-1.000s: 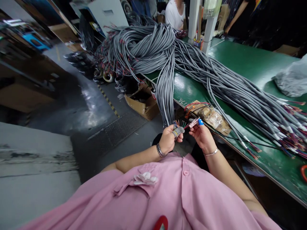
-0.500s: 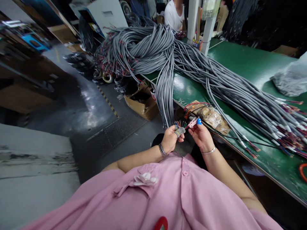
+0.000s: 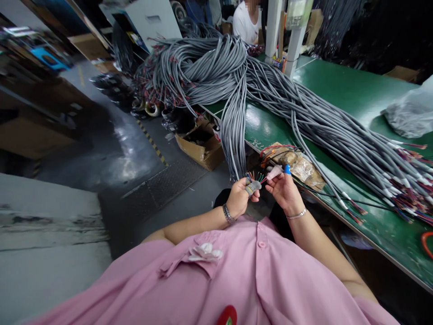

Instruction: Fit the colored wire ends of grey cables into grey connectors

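Note:
My left hand (image 3: 238,196) is closed around the end of a multi-core cable, mostly hidden by the fingers. A grey covering (image 3: 253,187) sits at its thumb. Thin coloured wires (image 3: 251,175), orange, green and red among them, fan out above this hand. Just to the right, my right hand (image 3: 286,192) has its fingers bent together at the red wires (image 3: 264,180) that run across from the left. Its fingers carry a pale pinkish covering (image 3: 274,171) and a blue fingertip cover (image 3: 287,169). The exact pinch point is too small to make out.
Bundled grey cables (image 3: 216,67) lie over the green table (image 3: 341,85), some hanging off its near edge. A brown taped package (image 3: 301,167) lies near my right hand. A cardboard box (image 3: 199,151) stands on the floor. A person in white (image 3: 245,22) is behind the table.
My right hand has shifted slightly right, with its wrist turned and fingers a little more spread. The blue fingertip has moved away from the pinkish one. My left hand stays put.

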Available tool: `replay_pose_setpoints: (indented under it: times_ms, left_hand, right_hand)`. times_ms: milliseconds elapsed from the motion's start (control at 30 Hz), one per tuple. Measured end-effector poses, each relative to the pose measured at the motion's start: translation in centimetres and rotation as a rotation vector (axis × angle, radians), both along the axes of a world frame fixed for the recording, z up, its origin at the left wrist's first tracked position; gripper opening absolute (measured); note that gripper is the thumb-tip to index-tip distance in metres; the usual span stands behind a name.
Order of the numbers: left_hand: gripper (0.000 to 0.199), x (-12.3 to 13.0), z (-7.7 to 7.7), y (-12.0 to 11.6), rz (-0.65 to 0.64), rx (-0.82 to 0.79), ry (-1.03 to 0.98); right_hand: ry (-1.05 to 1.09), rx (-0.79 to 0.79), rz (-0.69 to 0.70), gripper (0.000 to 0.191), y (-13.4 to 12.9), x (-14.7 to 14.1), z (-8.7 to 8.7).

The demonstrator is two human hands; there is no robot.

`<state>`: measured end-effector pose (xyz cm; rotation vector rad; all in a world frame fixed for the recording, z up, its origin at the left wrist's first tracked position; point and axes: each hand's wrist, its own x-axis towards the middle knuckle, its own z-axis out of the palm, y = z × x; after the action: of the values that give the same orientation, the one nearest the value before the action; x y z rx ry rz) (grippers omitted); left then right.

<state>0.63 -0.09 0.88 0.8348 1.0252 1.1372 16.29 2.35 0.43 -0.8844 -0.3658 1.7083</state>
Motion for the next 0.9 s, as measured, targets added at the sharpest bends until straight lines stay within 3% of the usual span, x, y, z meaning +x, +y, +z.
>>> replay_pose_setpoints:
  times_ms: [167,400,567,700,900]
  left_hand:
    - [0.031,-0.2,0.5,-0.1,-0.051,0.005,-0.042]
    - [0.030,0.1,0.6,0.4,-0.114,-0.034,-0.056]
    - [0.028,0.3,0.3,0.6,-0.099,-0.042,-0.045]
    - [0.030,0.2,0.0,0.7,-0.081,-0.063,-0.034]
    - [0.030,0.2,-0.4,0.7,-0.083,-0.060,-0.015]
  right_hand:
    - [-0.068,0.061,-0.011,0.030,0.2,0.2,0.1]
    - [-0.008,0.125,-0.036,0.040,0.4,0.2,-1.6]
    - [0.080,0.107,0.017,0.039,0.9,-0.2,-2.3]
    - [0.130,0.088,-0.036,0.032,1.3,-0.4,-2.4]
    - [0.141,0.082,-0.053,0.036,1.2,-0.6,-2.5]
